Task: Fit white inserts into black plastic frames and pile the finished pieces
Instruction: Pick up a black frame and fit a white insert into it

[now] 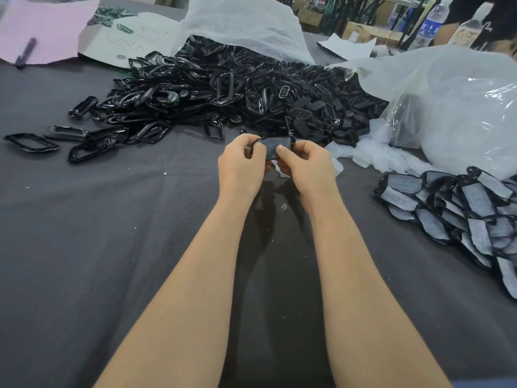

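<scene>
Both my hands hold one black plastic frame (272, 147) just above the dark cloth, in front of the big heap. My left hand (242, 166) grips its left end with curled fingers. My right hand (306, 163) pinches its right side, thumb pressed on top. A bit of white insert (279, 167) shows under the frame between my hands. A large heap of loose black frames (223, 91) lies beyond my hands. Finished pieces with white inserts (458, 211) are piled at the right.
Loose white inserts (375, 152) lie by a clear plastic bag (458, 107) at the right. A white bag (243, 26) stands behind the heap. Pink paper (47, 26) with a marker (26, 51) is at far left. Another person's arm (447, 29) and water bottles (430, 23) are at the back right.
</scene>
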The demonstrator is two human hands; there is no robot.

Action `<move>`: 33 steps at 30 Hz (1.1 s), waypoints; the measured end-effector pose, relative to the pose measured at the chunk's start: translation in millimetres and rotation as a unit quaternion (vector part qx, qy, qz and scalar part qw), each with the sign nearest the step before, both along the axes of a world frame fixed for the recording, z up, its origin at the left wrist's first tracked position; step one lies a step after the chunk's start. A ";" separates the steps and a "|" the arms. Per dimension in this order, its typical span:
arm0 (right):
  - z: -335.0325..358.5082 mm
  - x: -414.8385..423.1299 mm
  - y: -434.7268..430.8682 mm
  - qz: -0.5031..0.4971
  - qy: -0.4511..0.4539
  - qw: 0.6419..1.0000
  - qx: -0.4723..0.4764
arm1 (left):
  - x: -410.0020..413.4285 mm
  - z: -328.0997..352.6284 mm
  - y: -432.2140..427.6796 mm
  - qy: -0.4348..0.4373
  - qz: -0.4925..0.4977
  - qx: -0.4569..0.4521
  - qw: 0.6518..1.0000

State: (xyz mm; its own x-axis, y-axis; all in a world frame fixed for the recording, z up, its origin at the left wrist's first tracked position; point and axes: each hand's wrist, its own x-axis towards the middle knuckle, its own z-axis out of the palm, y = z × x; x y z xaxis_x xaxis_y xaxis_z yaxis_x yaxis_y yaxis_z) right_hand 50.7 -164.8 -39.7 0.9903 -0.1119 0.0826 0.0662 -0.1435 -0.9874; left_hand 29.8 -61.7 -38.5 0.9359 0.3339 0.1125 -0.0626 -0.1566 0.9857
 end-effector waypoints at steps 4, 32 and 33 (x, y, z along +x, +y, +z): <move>-0.4 0.2 0.7 0.000 0.000 1.000 0.008 | 0.4 1.0 -1.1 0.003 0.000 -0.005 1.000; -0.8 -0.8 2.4 -0.021 0.006 1.000 -0.009 | 4.2 -4.5 -2.4 0.021 -0.018 -0.056 0.998; -1.1 -0.5 2.4 -0.017 0.008 1.000 -0.009 | 4.6 -4.8 -2.1 0.025 -0.019 -0.060 0.998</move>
